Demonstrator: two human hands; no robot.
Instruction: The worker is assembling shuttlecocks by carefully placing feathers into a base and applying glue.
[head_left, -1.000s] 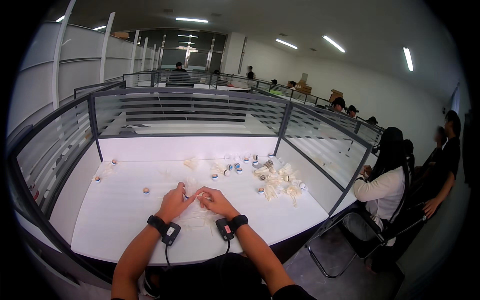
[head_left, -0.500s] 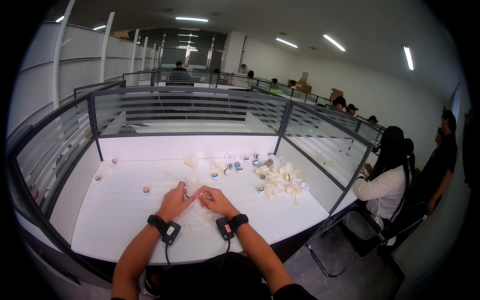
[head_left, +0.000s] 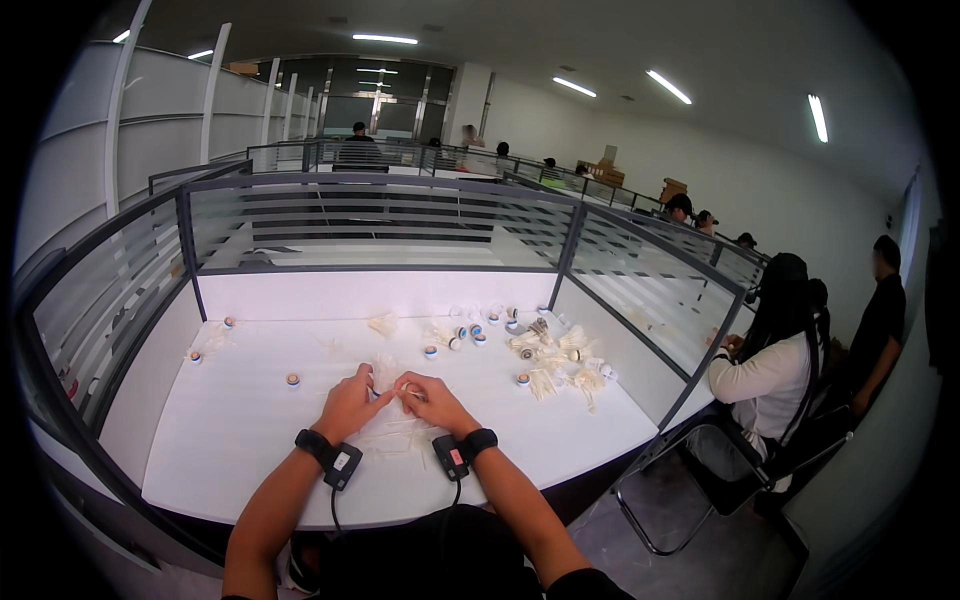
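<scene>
At the middle of the white table, my left hand is closed round a shuttlecock. Its pale feathers show just beyond the fingertips, and a bit of blue-banded cork peeks out at the thumb. My right hand meets it from the right, thumb and forefinger pinched together. What that pinch holds is too small to make out. Loose pale feather pieces lie on the table between my wrists.
Shuttlecocks and feathers are heaped at the right. Several loose corks lie about the table. A low partition encloses the back and sides. To the right a person in a white top sits; beyond, someone in black stands.
Both my hands keep nearly the same place and grip. At the far right, the standing person in black has shifted.
</scene>
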